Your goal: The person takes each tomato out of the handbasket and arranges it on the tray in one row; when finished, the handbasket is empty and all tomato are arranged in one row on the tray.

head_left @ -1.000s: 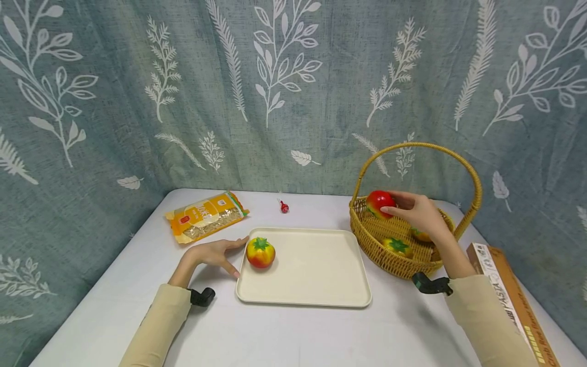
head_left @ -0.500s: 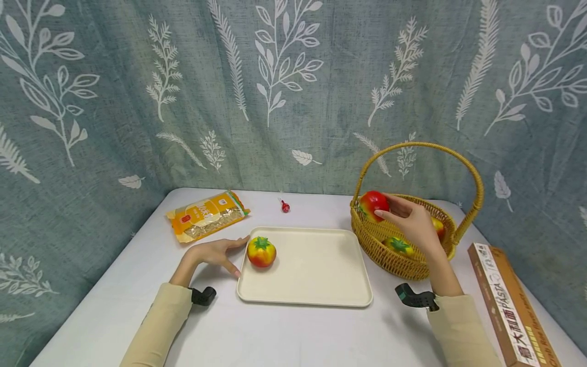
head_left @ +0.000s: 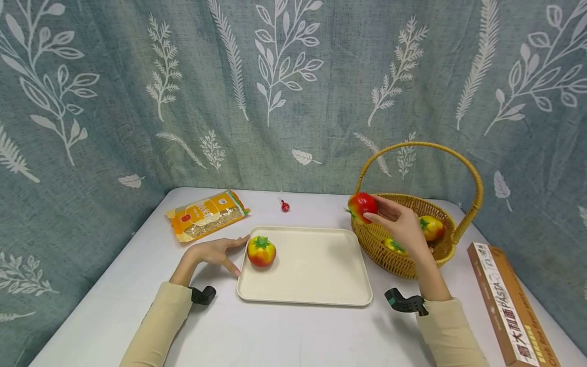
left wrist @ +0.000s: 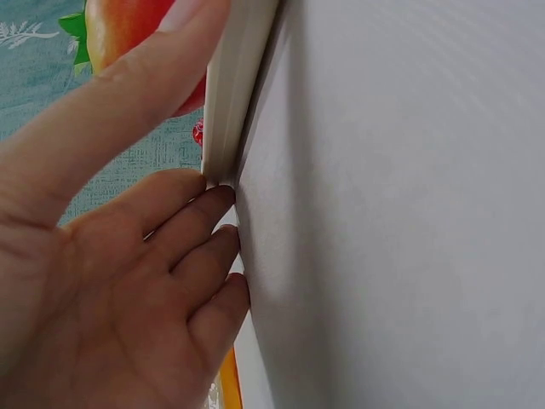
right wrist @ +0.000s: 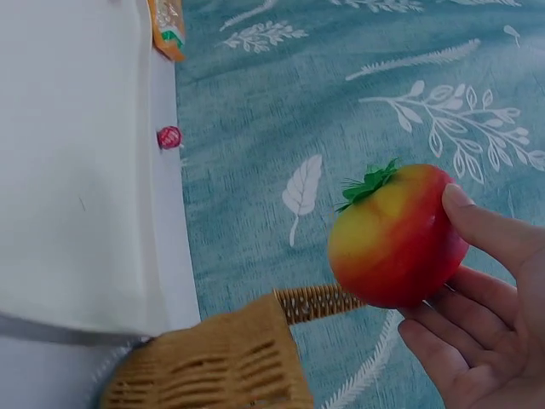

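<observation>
My right hand (head_left: pixel 402 228) holds a red-and-yellow tomato (head_left: pixel 362 206) between thumb and fingers, above the left rim of the wicker basket (head_left: pixel 382 257). In the right wrist view the tomato's green leafy top points away from the palm. Two more tomatoes lie in the basket, one at its right side (head_left: pixel 432 228) and one (head_left: pixel 394 245) partly behind my hand. At the left edge of the cream tray (head_left: pixel 316 270), my left hand (head_left: pixel 213 256) rests with thumb and fingers spread, fingertips at the tray's side. Another tomato (head_left: pixel 261 252) sits on the tray near that edge.
An orange bag of grain (head_left: pixel 208 216) lies at the back left of the white table. Behind the tray is a small red wrapped lollipop (head_left: pixel 285 206). A long pasta box (head_left: pixel 511 303) lies at the right, and a tall handle (head_left: pixel 424 145) arches over the basket.
My right hand has moved left with the tomato, from over the basket's inside to its left rim. The tomato at the basket's right side has come into fuller view. My left hand stays put.
</observation>
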Tool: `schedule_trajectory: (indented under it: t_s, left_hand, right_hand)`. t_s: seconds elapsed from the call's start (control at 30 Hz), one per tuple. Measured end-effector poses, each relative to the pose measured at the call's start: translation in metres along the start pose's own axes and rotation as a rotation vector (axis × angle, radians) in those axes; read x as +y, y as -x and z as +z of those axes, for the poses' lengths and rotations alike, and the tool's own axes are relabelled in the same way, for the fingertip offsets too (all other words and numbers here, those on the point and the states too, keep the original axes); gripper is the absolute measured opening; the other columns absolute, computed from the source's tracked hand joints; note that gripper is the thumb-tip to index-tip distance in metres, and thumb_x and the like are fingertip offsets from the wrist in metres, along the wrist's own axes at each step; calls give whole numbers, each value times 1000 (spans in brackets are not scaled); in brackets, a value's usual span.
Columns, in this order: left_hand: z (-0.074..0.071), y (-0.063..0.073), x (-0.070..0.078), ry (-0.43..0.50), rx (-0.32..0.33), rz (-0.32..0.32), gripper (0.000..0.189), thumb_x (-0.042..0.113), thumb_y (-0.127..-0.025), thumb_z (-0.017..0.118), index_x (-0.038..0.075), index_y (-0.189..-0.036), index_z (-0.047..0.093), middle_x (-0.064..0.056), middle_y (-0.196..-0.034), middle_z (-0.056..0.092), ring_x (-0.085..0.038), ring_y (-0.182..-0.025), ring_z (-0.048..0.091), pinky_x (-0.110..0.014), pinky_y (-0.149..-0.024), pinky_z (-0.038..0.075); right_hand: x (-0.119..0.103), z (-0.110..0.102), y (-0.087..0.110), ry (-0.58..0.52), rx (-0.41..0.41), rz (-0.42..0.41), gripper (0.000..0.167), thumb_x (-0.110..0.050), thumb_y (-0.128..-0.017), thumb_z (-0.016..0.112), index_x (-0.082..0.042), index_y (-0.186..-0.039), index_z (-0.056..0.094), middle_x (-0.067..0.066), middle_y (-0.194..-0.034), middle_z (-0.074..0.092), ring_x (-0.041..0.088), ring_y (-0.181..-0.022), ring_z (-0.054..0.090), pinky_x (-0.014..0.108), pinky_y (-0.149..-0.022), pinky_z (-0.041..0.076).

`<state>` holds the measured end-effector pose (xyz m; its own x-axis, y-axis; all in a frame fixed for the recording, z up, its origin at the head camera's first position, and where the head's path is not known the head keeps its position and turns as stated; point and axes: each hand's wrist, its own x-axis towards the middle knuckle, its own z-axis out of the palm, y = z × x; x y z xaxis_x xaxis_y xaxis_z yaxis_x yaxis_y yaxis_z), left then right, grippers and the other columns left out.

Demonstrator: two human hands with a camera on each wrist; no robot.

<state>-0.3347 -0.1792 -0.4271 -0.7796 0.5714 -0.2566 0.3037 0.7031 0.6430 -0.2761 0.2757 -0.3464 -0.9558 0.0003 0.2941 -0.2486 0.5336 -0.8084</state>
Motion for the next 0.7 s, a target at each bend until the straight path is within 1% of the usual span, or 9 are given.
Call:
schedule_trajectory:
  t_s: [0.2,0.27,0.37,0.43,0.5,0.63,0.7]
  left_hand:
    - [0,0,0,3,0,-5,107,33,-68,88,13,-153,27,-18,-155,27,-39,-142,20,-55,-114,18]
    - [0,0,0,-2,-2,-6,107,34,-68,88,12,-153,26,-18,-155,27,-39,-142,20,-56,-114,18]
    - [0,0,0,-2,-1,-12,107,33,-68,88,12,-153,27,-17,-155,26,-39,-142,20,-55,-114,17]
    - [0,0,0,-9,-1,-5,107,33,-68,88,11,-153,27,-18,-155,27,-40,-142,20,-56,-114,17]
    - [0,0,0,-13,-2,1,107,32,-68,88,10,-153,26,-18,-155,26,-40,-142,20,-56,-114,16]
    - [0,0,0,-20,-5,5,107,33,-68,88,10,-153,26,-18,-155,26,-40,-142,20,-55,-114,16]
    - [0,0,0,-18,-5,-2,108,33,-68,88,11,-153,26,-17,-155,26,-39,-142,19,-55,-114,16]
  right_hand:
    - [-7,18,1,-22,-31,-48,64,-39,-85,72,-12,-140,53,13,-137,55,28,-123,54,28,-93,48]
    - [-8,24,1,-23,-39,-58,64,-39,-85,73,-12,-139,53,12,-136,56,27,-123,54,29,-93,48]
    - [-10,32,3,-28,-45,-83,62,-36,-85,73,-11,-139,54,13,-135,56,28,-122,55,34,-95,48]
    - [-11,37,4,-43,-46,-97,61,-35,-85,74,-11,-138,54,14,-134,57,28,-122,55,35,-95,47]
    - [-12,43,5,-55,-49,-110,61,-33,-85,74,-11,-138,55,14,-134,57,27,-122,55,33,-95,48]
    - [-11,56,5,-112,-69,-118,60,-30,-84,75,-10,-137,56,13,-134,57,27,-123,54,28,-93,48]
    - [-11,61,5,-128,-84,-119,59,-29,-84,76,-10,-136,57,14,-134,57,26,-122,55,28,-93,48]
